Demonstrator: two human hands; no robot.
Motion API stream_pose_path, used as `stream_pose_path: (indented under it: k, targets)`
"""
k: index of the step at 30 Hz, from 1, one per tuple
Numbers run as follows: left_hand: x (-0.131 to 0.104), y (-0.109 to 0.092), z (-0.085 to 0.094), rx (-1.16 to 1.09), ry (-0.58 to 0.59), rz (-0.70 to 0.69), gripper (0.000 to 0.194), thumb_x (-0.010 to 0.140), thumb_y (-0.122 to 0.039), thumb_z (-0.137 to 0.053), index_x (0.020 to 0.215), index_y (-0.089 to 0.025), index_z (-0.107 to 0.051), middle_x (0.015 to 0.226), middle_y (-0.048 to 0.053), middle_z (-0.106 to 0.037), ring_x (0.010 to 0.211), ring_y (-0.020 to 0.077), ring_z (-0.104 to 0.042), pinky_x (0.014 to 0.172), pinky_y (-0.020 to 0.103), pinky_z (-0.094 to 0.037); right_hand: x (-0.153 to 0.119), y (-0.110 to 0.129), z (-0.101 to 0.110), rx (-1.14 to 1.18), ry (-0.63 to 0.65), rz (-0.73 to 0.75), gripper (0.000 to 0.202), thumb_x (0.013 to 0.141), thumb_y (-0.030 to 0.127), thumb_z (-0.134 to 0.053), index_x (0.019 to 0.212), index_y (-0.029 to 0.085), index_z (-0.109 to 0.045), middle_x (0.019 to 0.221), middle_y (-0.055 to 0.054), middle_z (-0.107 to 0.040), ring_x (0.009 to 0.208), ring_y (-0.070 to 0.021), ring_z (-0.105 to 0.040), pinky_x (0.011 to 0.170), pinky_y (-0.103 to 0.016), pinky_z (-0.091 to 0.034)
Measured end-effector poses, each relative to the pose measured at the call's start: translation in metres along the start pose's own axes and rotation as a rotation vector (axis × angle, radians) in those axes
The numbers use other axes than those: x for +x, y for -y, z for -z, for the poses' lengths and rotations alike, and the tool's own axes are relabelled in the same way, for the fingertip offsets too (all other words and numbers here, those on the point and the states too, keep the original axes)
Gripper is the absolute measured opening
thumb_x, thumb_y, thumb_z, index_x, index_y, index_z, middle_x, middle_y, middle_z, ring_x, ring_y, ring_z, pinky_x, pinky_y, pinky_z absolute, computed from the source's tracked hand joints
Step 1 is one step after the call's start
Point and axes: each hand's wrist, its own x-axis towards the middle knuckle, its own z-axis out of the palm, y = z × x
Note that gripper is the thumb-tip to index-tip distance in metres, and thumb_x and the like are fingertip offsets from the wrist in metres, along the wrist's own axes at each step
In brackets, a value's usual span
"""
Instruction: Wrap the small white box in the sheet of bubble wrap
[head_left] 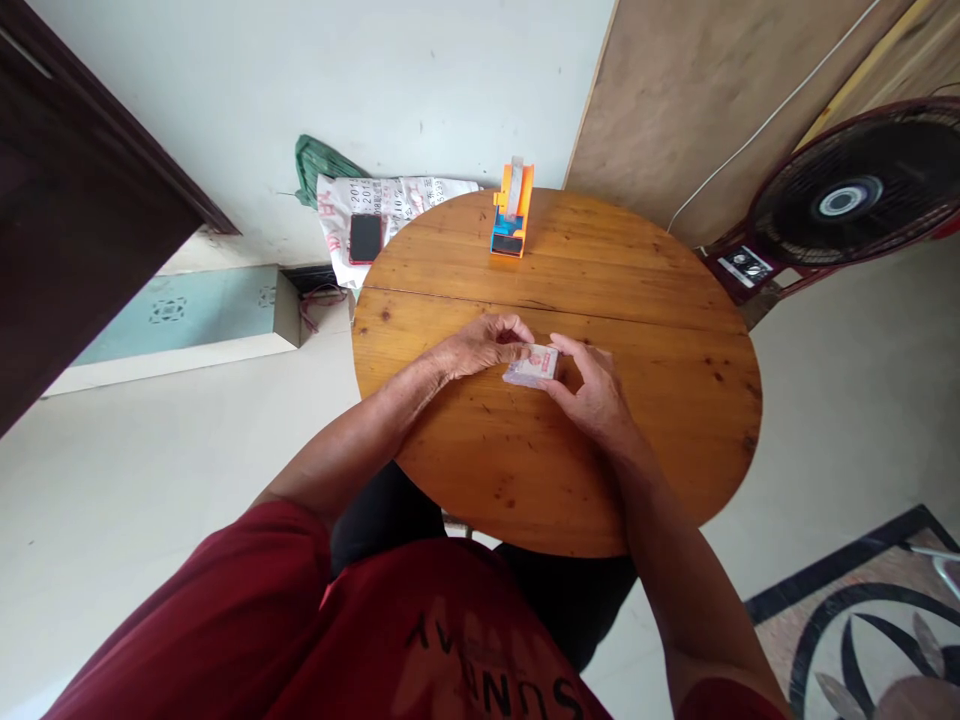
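Observation:
A small flat white box with red print [543, 362], partly in clear plastic, is held between my two hands over the middle of the round wooden table. My left hand [484, 346] has its fingers bent at the box's left end, the thumb on its upper face. From the right, my right hand [595, 388] grips the box between thumb and forefinger, at its near and far edges. The clear plastic shows at the box's near left side. The underside of the box is hidden.
An orange and blue tape dispenser [513, 212] stands at the table's far edge. Beyond the round wooden table [675, 400], a phone [366, 238] lies on a printed white sack [420, 195] by a green bag [326, 168]. A large fan [847, 200] stands right.

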Motion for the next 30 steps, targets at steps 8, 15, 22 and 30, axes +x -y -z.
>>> stream_pose_path:
  k: [8, 15, 22, 30]
  targets:
    - [0.0014, 0.0045, -0.0023, -0.043, -0.01, -0.03, 0.032, 0.073, -0.032, -0.081, 0.092, -0.013, -0.064, 0.08, -0.001, -0.063, 0.072, 0.0098, -0.057, 0.07, 0.024, -0.043, -0.0003, 0.001, 0.0003, 0.027, -0.023, 0.019, 0.055, 0.082, 0.035, -0.07, 0.134, 0.024, -0.056, 0.127, -0.012, -0.068, 0.115, -0.0315, -0.065, 0.1, -0.05, -0.048]
    - [-0.0002, 0.0031, 0.001, -0.207, 0.005, -0.05, 0.036, 0.073, -0.032, -0.083, 0.102, -0.014, -0.071, 0.092, 0.003, -0.07, 0.083, 0.0119, -0.063, 0.081, 0.027, -0.047, 0.0017, 0.0018, 0.0055, 0.04, -0.014, 0.021, 0.052, 0.081, 0.037, -0.071, 0.131, 0.028, -0.057, 0.13, -0.011, -0.066, 0.119, -0.0326, -0.063, 0.102, -0.054, -0.046]
    - [0.0018, 0.0014, 0.0, -0.141, 0.036, -0.095, 0.03, 0.073, -0.038, -0.083, 0.09, -0.014, -0.077, 0.09, 0.005, -0.072, 0.079, 0.0123, -0.063, 0.075, 0.026, -0.048, 0.0012, 0.0048, 0.0049, 0.037, -0.01, -0.005, 0.043, 0.082, 0.036, -0.07, 0.123, 0.029, -0.062, 0.124, -0.009, -0.07, 0.118, -0.032, -0.063, 0.103, -0.054, -0.045]
    - [0.0032, 0.0042, -0.0061, -0.103, -0.018, -0.026, 0.029, 0.07, -0.036, -0.085, 0.084, -0.012, -0.075, 0.074, 0.002, -0.071, 0.062, 0.0095, -0.059, 0.061, 0.023, -0.046, 0.0031, 0.0051, 0.0033, 0.03, 0.002, 0.058, 0.03, 0.084, 0.03, -0.066, 0.114, 0.026, -0.067, 0.118, -0.008, -0.071, 0.111, -0.0284, -0.065, 0.099, -0.048, -0.046]
